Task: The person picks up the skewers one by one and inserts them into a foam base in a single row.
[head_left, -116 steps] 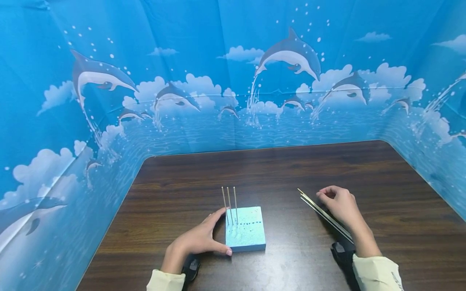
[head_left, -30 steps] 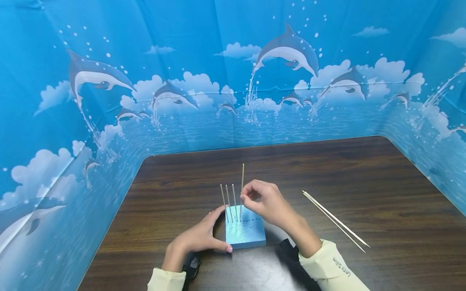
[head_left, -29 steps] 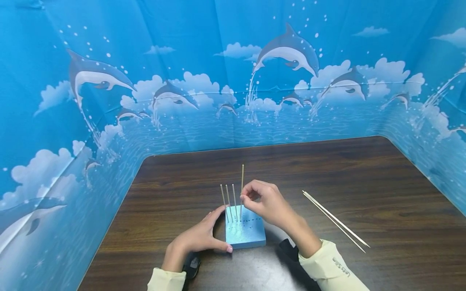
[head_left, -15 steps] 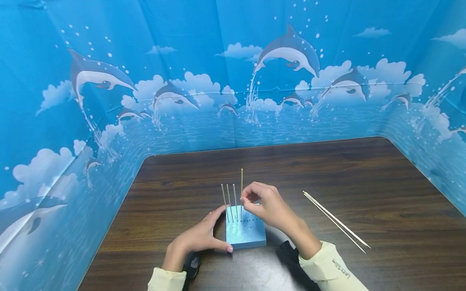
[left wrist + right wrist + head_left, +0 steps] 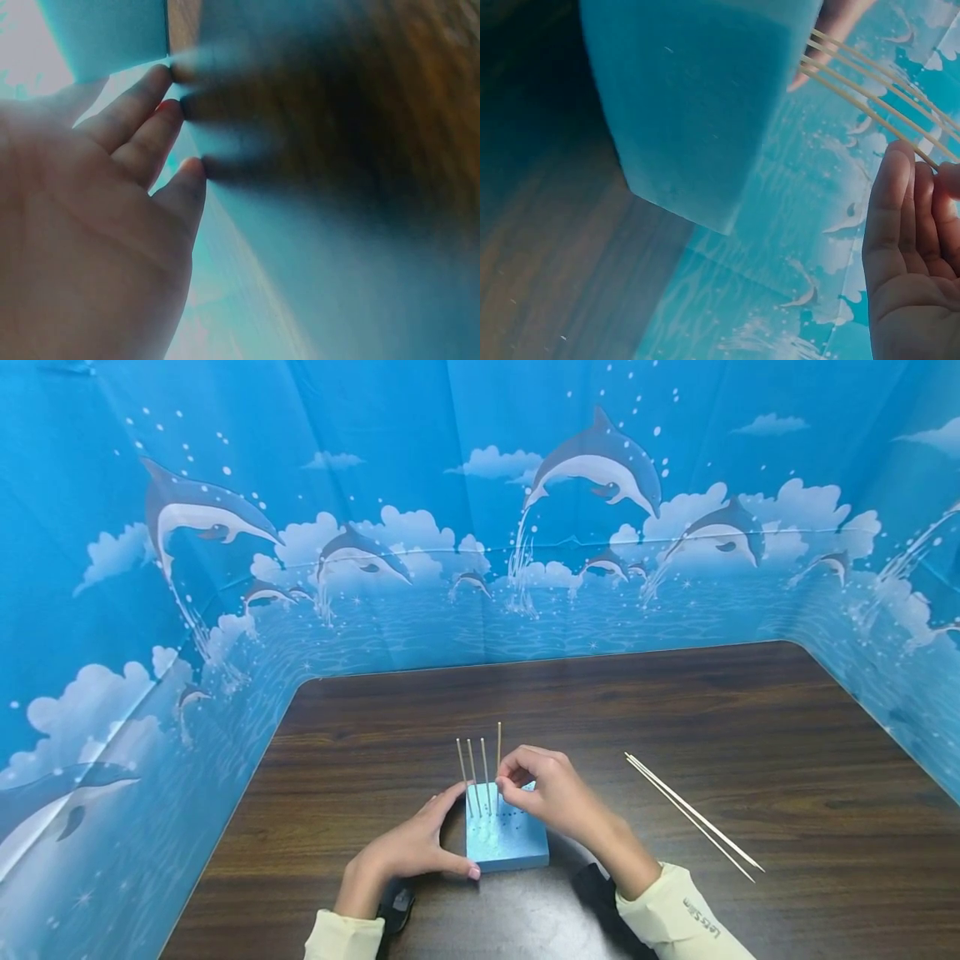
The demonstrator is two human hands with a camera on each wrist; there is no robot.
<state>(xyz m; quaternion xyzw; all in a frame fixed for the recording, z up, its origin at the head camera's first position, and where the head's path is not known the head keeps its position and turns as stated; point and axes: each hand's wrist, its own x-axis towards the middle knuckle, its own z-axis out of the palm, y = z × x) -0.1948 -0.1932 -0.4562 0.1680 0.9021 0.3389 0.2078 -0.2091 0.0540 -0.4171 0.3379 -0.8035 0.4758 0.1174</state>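
A light-blue foam block (image 5: 510, 843) with rows of small holes sits on the table; its side fills much of the right wrist view. Three thin wooden sticks (image 5: 472, 777) stand upright near its left edge. My left hand (image 5: 412, 847) holds the block's left side, thumb at the front corner and forefinger at the back one. In the left wrist view its other fingers (image 5: 142, 142) are spread. Between thumb and forefinger, my right hand (image 5: 551, 789) pinches a further wooden stick (image 5: 499, 739) over the row of holes. That stick's lower end is in the block, beside the standing three.
Several loose wooden sticks (image 5: 690, 810) lie on the dark wood-grain table (image 5: 360, 718) to the right of the block. A blue curtain (image 5: 420, 593) with dolphins surrounds the table's back and sides.
My right hand, earlier by the loose sticks, has brought one to the block. Over the last second that stick's top has sunk lower. The left hand has stayed on the block.
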